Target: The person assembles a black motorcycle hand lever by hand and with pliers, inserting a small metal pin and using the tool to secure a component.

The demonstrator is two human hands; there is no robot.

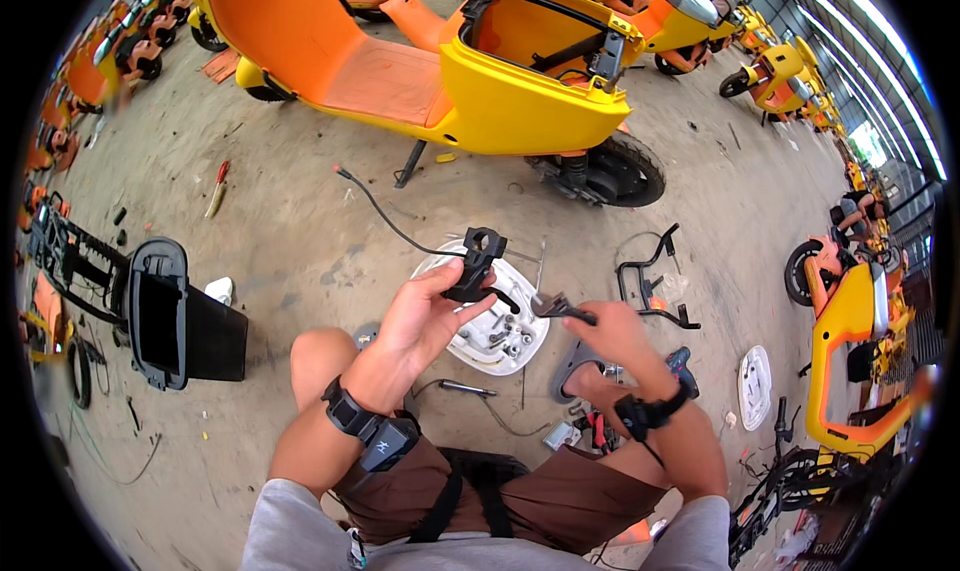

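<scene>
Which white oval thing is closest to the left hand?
The white tray partly hidden behind the left hand, with small metal parts in it; the other white oval piece lies far off to the right.

Wears a light grey short-sleeved fabric shirt [282,524] and loose dark brown fabric shorts [585,493]. Has long black webbing straps [438,511] running down over the shorts. Carries a wide black band [343,408] on the left forearm, with a chunky angular black box [388,447] bearing a small white marking. Carries a similar black band [662,409] on the right, with a small black module [631,416] and a thin dark cable [652,453]. Shows a dull grey shoe [563,374] on the right foot.
</scene>
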